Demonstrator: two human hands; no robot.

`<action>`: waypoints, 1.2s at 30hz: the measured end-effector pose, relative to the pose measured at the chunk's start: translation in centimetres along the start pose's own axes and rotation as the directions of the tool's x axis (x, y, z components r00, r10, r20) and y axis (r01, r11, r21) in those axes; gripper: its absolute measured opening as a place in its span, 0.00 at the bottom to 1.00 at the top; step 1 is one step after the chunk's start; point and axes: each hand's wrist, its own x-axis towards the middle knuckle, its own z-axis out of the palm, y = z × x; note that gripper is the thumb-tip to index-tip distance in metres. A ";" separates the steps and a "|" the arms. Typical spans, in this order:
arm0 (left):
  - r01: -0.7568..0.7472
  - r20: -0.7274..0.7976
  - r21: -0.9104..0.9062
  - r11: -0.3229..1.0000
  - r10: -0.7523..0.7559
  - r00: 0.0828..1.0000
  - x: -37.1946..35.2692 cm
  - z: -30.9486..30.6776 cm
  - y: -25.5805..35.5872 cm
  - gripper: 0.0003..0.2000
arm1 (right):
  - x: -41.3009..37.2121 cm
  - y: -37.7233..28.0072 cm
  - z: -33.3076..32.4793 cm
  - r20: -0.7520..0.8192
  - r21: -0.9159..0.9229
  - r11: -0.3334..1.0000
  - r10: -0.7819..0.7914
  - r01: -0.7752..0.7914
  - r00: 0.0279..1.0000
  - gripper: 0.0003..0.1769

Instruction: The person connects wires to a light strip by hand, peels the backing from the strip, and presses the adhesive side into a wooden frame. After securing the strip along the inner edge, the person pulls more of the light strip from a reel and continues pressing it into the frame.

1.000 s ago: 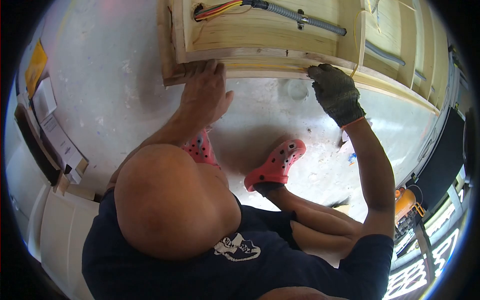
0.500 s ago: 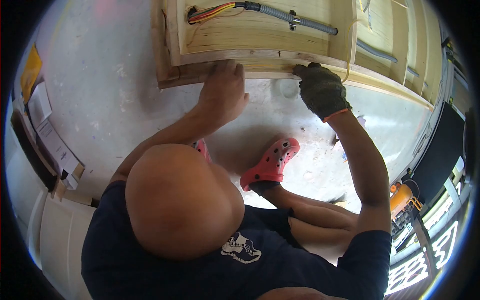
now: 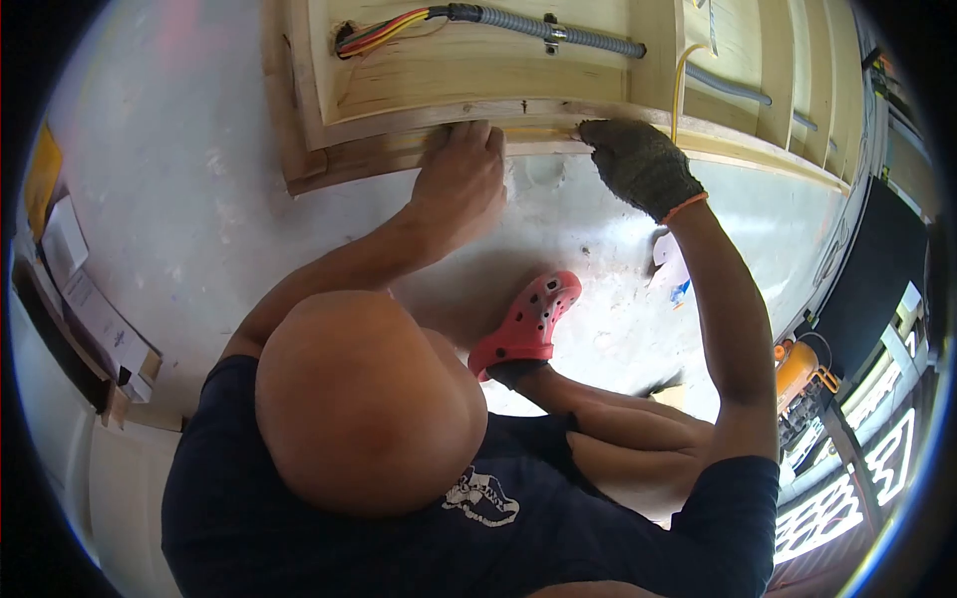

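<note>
A wooden frame with thin panels lies across the top of the view. Along its near side runs a lower wooden strip. My bare left hand is closed over this strip, with its fingers curled and their tips partly hidden against the wood. Farther right, my right hand wears a dark knit glove with an orange cuff. Its fingers are drawn together at the same near edge, and whatever lies between them is too small to make out. A yellow cable hangs down just beyond the glove.
Grey conduit with coloured wires is clamped inside the frame. Beneath me is a pale floor. My bent knee and a pink clog are close by. An orange machine stands at right, cartons at left.
The frame and floor have shifted left in view. Both hands have slid rightward along the near edge of the frame. My other clog has gone out of sight behind the knee.
</note>
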 end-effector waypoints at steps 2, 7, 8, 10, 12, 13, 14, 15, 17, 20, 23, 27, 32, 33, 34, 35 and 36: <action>0.021 0.046 0.037 0.999 -0.023 0.999 0.2 -0.3 0.3 0.27 | 0.0 -0.2 -0.1 -0.042 0.008 0.999 -0.048 0.049 0.998 0.17; -0.006 0.013 -0.003 1.000 0.006 1.000 0.6 0.3 0.4 0.21 | 0.7 -1.2 0.2 0.098 -0.041 0.995 0.092 -0.088 0.991 0.20; -0.020 0.004 0.000 1.000 0.020 1.000 0.7 0.4 0.6 0.16 | 0.7 -1.4 0.1 0.096 -0.041 0.995 0.092 -0.088 0.991 0.20; -0.063 -0.028 0.039 0.997 0.064 0.998 1.0 0.6 0.7 0.20 | 0.8 -1.8 -0.1 0.125 -0.063 0.991 0.122 -0.114 0.985 0.22; -0.103 -0.056 0.078 0.992 0.108 0.993 1.4 1.0 0.9 0.25 | 1.1 -2.1 -0.4 0.148 -0.082 0.988 0.139 -0.128 0.979 0.22; -0.083 -0.055 0.018 0.996 0.084 0.995 1.6 1.2 1.0 0.24 | 1.1 -2.2 -0.5 0.171 -0.100 0.985 0.158 -0.143 0.973 0.22; -0.062 -0.052 -0.040 0.997 0.060 0.997 1.9 1.5 1.1 0.23 | 1.1 -2.2 -0.4 0.172 -0.100 0.985 0.158 -0.143 0.972 0.22; -0.061 -0.050 -0.040 0.997 0.058 0.997 2.1 2.3 1.2 0.23 | 1.0 -2.1 -0.1 0.156 -0.078 0.984 0.174 -0.163 0.972 0.22; -0.181 -0.191 0.036 0.983 0.185 0.964 2.7 4.2 1.3 0.20 | 0.9 -2.0 0.1 0.141 -0.049 0.984 0.175 -0.169 0.974 0.22; -0.082 -0.041 -0.122 0.989 0.078 0.996 5.8 5.7 3.5 0.19 | 1.1 -1.6 0.2 0.134 -0.006 0.989 0.148 -0.148 0.980 0.21; -0.144 -0.153 0.048 0.988 0.150 0.977 5.3 4.5 4.1 0.18 | 1.1 -0.5 0.4 0.147 0.016 0.993 0.112 -0.115 0.983 0.21; -0.155 -0.115 0.166 0.974 0.175 0.978 4.2 2.3 3.2 0.20 | 1.2 0.6 0.0 0.263 0.112 0.985 0.101 -0.135 0.959 0.24; -0.086 -0.138 0.061 0.994 0.094 0.986 -2.1 1.6 -2.8 0.26 | 0.0 0.3 -1.6 0.329 0.102 0.952 0.240 -0.287 0.913 0.30; -0.038 -0.064 -0.041 0.998 0.035 0.997 -3.3 0.9 -4.2 0.27 | -0.7 0.2 -1.9 0.277 0.158 0.958 0.188 -0.237 0.942 0.31; 0.022 -0.021 -0.042 0.999 -0.023 1.000 -4.4 1.4 -5.4 0.29 | -1.7 0.4 -2.3 0.221 0.203 0.961 0.142 -0.188 0.965 0.31; 0.101 0.063 0.003 0.995 -0.101 0.993 -4.8 -0.7 -5.2 0.25 | -2.5 1.1 -2.4 0.096 0.128 0.991 0.016 -0.028 0.995 0.32; 0.176 0.143 0.065 0.982 -0.183 0.973 -5.3 -3.5 -4.9 0.20 | -3.2 2.0 -2.6 0.101 0.102 0.993 0.051 -0.061 0.994 0.32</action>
